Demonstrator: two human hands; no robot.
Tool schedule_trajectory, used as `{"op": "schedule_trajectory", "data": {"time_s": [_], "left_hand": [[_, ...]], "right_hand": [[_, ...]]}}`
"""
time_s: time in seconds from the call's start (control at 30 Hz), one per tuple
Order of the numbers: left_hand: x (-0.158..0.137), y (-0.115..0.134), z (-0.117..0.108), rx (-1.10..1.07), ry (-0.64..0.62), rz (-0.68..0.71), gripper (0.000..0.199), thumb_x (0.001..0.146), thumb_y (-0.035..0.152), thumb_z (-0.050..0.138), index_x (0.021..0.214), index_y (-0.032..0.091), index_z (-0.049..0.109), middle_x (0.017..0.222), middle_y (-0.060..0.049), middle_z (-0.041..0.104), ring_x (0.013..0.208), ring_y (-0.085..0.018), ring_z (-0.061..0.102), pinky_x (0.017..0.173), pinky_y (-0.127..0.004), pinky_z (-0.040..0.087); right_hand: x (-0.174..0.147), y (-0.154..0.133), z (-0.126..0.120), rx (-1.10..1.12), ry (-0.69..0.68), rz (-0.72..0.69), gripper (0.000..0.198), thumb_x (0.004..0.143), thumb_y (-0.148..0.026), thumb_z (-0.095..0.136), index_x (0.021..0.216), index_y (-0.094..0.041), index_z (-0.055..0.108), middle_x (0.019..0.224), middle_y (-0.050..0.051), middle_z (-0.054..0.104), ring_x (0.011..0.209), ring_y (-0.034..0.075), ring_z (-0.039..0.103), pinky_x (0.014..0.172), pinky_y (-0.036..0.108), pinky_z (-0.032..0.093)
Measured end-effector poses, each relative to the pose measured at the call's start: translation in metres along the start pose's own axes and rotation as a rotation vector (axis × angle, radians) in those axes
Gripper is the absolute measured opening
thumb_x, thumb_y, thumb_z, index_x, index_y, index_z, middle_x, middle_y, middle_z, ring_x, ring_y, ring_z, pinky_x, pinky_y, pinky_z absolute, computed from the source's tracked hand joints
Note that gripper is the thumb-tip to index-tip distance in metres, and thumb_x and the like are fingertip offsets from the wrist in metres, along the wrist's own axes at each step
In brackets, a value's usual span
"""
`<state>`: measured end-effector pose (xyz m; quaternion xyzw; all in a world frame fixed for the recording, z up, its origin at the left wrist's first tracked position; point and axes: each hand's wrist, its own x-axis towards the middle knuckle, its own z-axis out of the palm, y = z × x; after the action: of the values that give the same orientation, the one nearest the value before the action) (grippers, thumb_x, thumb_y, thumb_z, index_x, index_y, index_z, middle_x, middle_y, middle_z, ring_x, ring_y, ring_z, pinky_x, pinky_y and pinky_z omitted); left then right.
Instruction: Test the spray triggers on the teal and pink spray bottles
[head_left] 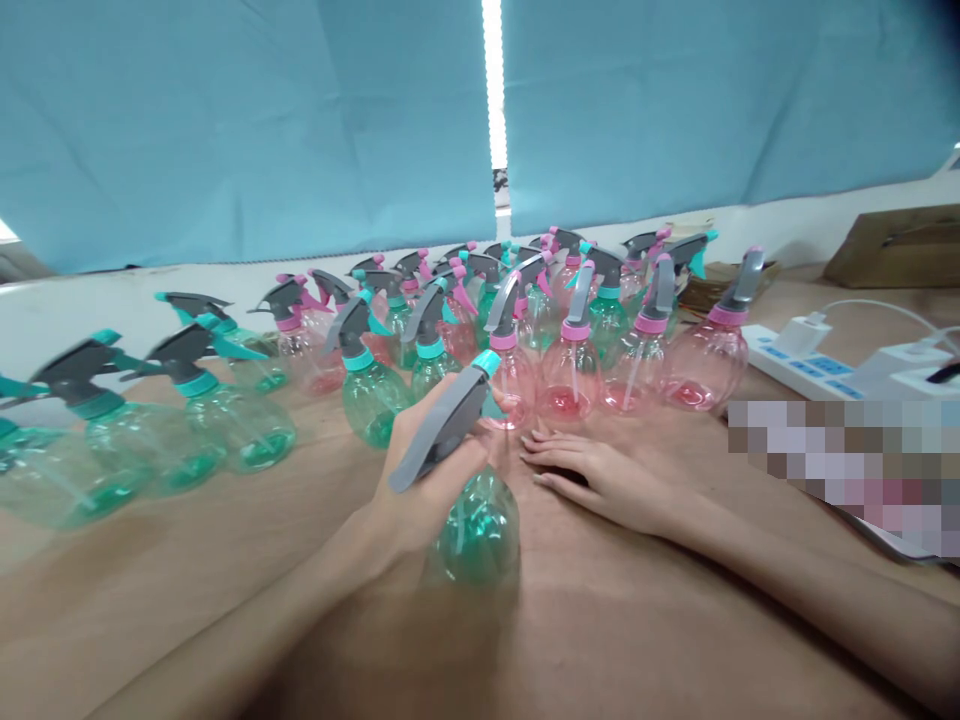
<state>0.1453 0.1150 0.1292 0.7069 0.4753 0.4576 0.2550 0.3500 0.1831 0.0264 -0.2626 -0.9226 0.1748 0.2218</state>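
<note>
My left hand (420, 470) is wrapped round the neck of a green spray bottle (480, 530), just left of the middle. The bottle has a grey trigger head with a teal nozzle tip, and it looks slightly tilted; whether its base touches the table is unclear. My right hand (592, 475) rests on the brown table (637, 620), fingers stretched out towards the bottle and holding nothing. Just beyond my hands stand a pink spray bottle (568, 375) and another green spray bottle (373, 400).
Many more green and pink spray bottles stand in rows behind and to the left, such as a green one (236, 425). At right lie a white power strip (795, 365) with plugs and a blurred-out flat item (855, 470). Cardboard (892, 245) stands behind, below a blue curtain (300, 120).
</note>
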Motion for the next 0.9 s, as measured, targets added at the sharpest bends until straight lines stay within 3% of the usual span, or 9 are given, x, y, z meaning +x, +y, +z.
{"op": "schedule_trajectory", "data": {"time_s": [0.07,0.2,0.33,0.63,0.9], "left_hand": [[0.0007,0.0023,0.001,-0.016,0.02,-0.02,0.011,0.074,0.019,0.048,0.07,0.022,0.038,0.062,0.005,0.041,0.054,-0.011,0.046,0.051,-0.026,0.034],[-0.0003,0.0022,0.0022,0.048,0.021,-0.01,0.003,0.078,0.021,0.049,0.081,0.021,0.048,0.068,0.004,0.05,0.057,-0.011,0.047,0.052,-0.026,0.034],[-0.0003,0.0009,0.0024,0.055,0.004,0.025,0.016,0.081,0.02,0.048,0.096,0.021,0.054,0.064,0.005,0.048,0.056,-0.012,0.045,0.052,-0.026,0.033],[-0.0003,-0.0007,0.0019,0.055,0.0,0.032,0.018,0.082,0.02,0.049,0.098,0.023,0.056,0.062,0.005,0.045,0.056,-0.012,0.045,0.055,-0.027,0.036],[-0.0009,-0.0012,0.0032,0.035,0.011,0.011,0.012,0.081,0.02,0.051,0.092,0.023,0.053,0.063,0.005,0.044,0.056,-0.013,0.042,0.053,-0.028,0.033]], "right_hand": [[0.0002,-0.0001,-0.0003,0.009,0.005,0.001,0.033,0.096,-0.03,0.044,0.124,-0.024,0.059,0.133,0.004,0.057,0.126,0.021,0.049,0.107,0.042,0.04],[0.0004,-0.0001,-0.001,0.014,-0.004,-0.007,0.032,0.095,-0.029,0.044,0.122,-0.024,0.061,0.134,0.003,0.056,0.126,0.02,0.05,0.107,0.042,0.04],[0.0006,-0.0001,-0.0014,0.017,-0.014,0.002,0.032,0.095,-0.029,0.044,0.122,-0.023,0.061,0.135,0.004,0.056,0.126,0.021,0.05,0.107,0.042,0.039],[0.0009,-0.0029,-0.0027,0.018,-0.026,0.029,0.035,0.096,-0.03,0.043,0.124,-0.019,0.059,0.135,0.007,0.055,0.126,0.02,0.049,0.107,0.04,0.04],[0.001,-0.0022,-0.0025,0.046,0.004,0.006,0.031,0.094,-0.027,0.047,0.121,-0.023,0.062,0.132,0.005,0.058,0.124,0.021,0.051,0.106,0.042,0.04]]}}
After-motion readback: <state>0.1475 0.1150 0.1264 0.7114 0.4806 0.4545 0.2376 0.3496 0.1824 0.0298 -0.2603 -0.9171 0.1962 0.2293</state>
